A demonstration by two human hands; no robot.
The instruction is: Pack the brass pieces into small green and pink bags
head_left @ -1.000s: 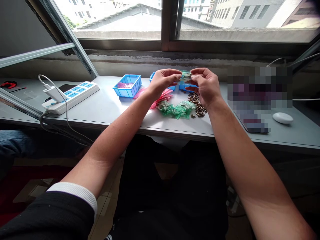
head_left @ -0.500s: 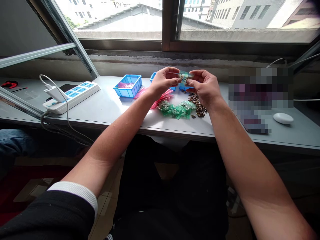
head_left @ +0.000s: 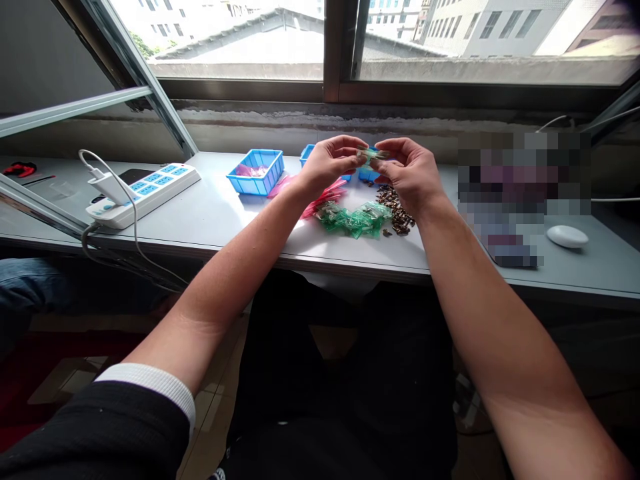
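Observation:
My left hand (head_left: 339,159) and my right hand (head_left: 406,167) meet above the far part of the table. Pinched between their fingertips is a small clear-green plastic bag (head_left: 370,155); whatever it contains is too small to make out. Below them lies a pile of green plastic bags (head_left: 356,220). Dark brown, metallic-looking small parts (head_left: 397,212) are heaped under my right hand. Pink-red bags (head_left: 325,197) spread out beneath my left forearm.
A blue basket (head_left: 256,172) with pinkish bags stands left of my hands; other blue baskets (head_left: 306,155) are partly hidden behind them. A white power strip (head_left: 145,195) lies further left. A white mouse (head_left: 567,237) sits at right, near a blurred-out area.
The green bag is now folded or squeezed flatter between my fingertips, and my hands have drawn slightly closer together. The piles and baskets stay as they were.

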